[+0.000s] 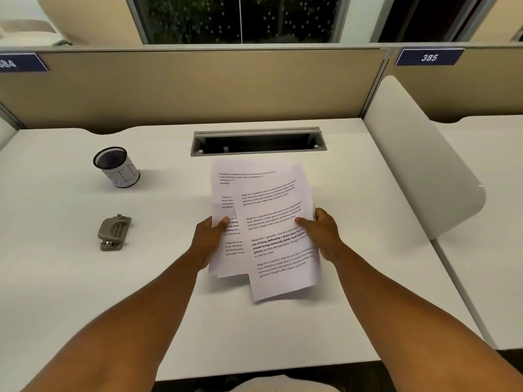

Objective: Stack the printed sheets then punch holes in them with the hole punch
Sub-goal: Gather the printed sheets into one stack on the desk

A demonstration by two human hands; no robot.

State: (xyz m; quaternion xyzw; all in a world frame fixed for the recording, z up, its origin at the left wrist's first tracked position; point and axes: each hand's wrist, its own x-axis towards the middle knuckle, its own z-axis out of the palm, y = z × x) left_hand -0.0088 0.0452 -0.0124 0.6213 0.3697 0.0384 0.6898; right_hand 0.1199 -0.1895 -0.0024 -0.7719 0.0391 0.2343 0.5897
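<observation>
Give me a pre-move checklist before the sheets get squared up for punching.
1. Left hand grips the left sheets: ok.
2. Right hand grips the top sheet: ok.
3. Sheet edges aligned: not ok, the top sheet lies skewed over the others.
4. Hole punch free on the desk, left of the hands: ok.
5. Mesh cup apart from the paper: ok.
6. Sheet count: cannot tell, they overlap.
</observation>
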